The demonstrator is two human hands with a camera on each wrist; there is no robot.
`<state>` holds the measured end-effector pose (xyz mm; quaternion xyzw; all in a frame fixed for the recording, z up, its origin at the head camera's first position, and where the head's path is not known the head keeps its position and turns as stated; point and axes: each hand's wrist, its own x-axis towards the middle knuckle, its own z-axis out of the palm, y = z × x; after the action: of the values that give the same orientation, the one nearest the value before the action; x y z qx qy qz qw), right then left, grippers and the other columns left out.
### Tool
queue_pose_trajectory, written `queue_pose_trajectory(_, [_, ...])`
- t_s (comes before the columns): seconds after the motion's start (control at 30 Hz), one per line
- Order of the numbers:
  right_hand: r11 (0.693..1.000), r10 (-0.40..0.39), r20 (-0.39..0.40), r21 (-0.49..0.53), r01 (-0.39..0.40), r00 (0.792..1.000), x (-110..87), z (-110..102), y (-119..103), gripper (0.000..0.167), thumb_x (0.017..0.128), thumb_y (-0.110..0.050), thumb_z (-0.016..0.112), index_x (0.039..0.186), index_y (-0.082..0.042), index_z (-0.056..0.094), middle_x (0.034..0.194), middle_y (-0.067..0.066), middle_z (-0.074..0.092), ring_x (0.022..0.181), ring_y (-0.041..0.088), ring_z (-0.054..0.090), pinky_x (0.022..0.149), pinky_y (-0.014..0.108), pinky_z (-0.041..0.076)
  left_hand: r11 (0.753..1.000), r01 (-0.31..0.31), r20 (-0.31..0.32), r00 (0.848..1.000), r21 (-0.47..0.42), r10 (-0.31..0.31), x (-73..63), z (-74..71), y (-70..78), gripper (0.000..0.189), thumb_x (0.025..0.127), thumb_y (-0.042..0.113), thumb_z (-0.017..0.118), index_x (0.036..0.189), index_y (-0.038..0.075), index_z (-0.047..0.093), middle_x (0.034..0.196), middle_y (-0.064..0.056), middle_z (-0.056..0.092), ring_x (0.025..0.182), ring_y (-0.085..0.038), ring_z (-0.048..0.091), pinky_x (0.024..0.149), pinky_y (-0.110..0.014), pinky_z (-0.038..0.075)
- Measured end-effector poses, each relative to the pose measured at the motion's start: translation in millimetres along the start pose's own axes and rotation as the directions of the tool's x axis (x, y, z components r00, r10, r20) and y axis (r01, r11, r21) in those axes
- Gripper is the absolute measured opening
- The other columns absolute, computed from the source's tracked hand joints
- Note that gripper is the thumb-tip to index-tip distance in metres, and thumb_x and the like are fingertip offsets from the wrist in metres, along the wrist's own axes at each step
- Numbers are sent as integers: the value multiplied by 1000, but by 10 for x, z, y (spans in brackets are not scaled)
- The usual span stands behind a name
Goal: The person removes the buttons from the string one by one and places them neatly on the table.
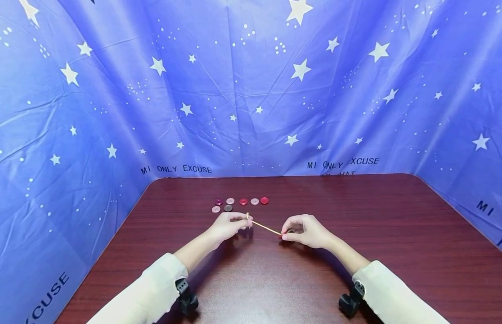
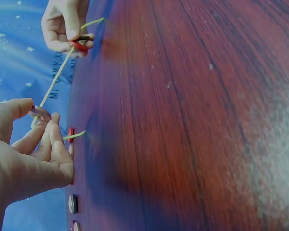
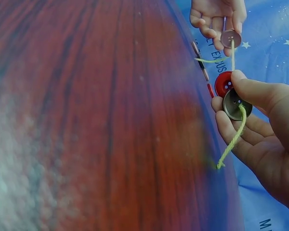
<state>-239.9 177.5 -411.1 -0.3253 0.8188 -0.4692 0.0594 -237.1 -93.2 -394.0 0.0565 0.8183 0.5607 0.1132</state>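
Observation:
A yellow string (image 1: 267,227) runs taut between the two hands above the table. My left hand (image 1: 228,227) pinches a pale pinkish button (image 2: 40,113) between thumb and fingers, with the string passing through it and a short tail (image 2: 74,135) sticking out past the fingers. Between thumb and fingertips, my right hand (image 1: 307,231) holds a red button (image 3: 223,83) and a dark grey button (image 3: 231,109) side by side, both threaded on the string. From the dark button's hole, the other string end (image 3: 232,143) hangs loose.
Beyond the left hand, several loose buttons lie in two rows on the dark red wooden table (image 1: 356,202), among them a red button (image 1: 264,200), a purple button (image 1: 219,202) and a grey button (image 1: 228,208). A blue star-patterned curtain (image 1: 243,90) surrounds the table's back and sides.

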Motion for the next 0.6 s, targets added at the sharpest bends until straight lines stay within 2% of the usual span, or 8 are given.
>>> queue_pose_trajectory(0.07, [1000, 1, -3, -4, -1, 1000, 1, -5, 6, 10, 82, -10, 74, 86, -4, 67, 84, 14, 73, 72, -2, 60, 68, 17, 53, 1000, 1, 6, 1000, -14, -1, -4, -28, -15, 32, 90, 21, 65, 115, 2, 68, 109, -12, 73, 101, -21, 69, 82, -29, 50])
queue_pose_trajectory(0.17, [1000, 6, -7, -8, -6, 1000, 2, -14, 12, 10, 82, -10, 74, 86, -4, 68, 84, 13, 73, 72, -3, 60, 68, 16, 52, 999, -4, 21, 1000, -50, 5, -9, -70, -31, 34, 92, 17, 62, 119, -3, 64, 115, -17, 70, 105, -24, 69, 91, -37, 52])
queue_pose_trajectory(0.27, [1000, 6, -11, -12, -6, 1000, -3, -28, 14, 10, 82, -10, 74, 86, -4, 68, 84, 13, 73, 72, -3, 60, 68, 16, 52, 996, -11, 35, 999, -93, 15, -13, -113, -42, 35, 93, 13, 61, 122, -5, 60, 120, -20, 67, 110, -26, 67, 100, -45, 48])
queue_pose_trajectory(0.37, [1000, 5, -16, -18, -6, 1000, -11, -39, 8, 10, 82, -11, 74, 86, -4, 68, 84, 12, 73, 72, -3, 60, 69, 16, 52, 991, -11, 38, 999, -134, 16, -16, -153, -56, 36, 92, 11, 61, 124, -6, 58, 124, -21, 65, 114, -28, 65, 105, -49, 44])
queue_pose_trajectory(0.47, [1000, 11, -19, -19, -11, 1000, -20, -45, 2, 11, 82, -12, 74, 86, -4, 68, 84, 12, 74, 72, -2, 60, 69, 16, 52, 985, -4, 29, 1000, -172, 9, -12, -187, -77, 36, 93, 10, 59, 125, -7, 57, 126, -22, 63, 116, -30, 63, 106, -50, 43])
queue_pose_trajectory(0.6, [1000, 21, -22, -16, -22, 1000, -27, -48, -1, 11, 82, -12, 75, 86, -4, 68, 84, 13, 74, 71, -1, 60, 69, 16, 52, 980, 21, -1, 1000, -198, -22, -10, -223, -88, 35, 96, 12, 54, 126, -6, 57, 124, -23, 64, 114, -29, 64, 102, -44, 46])
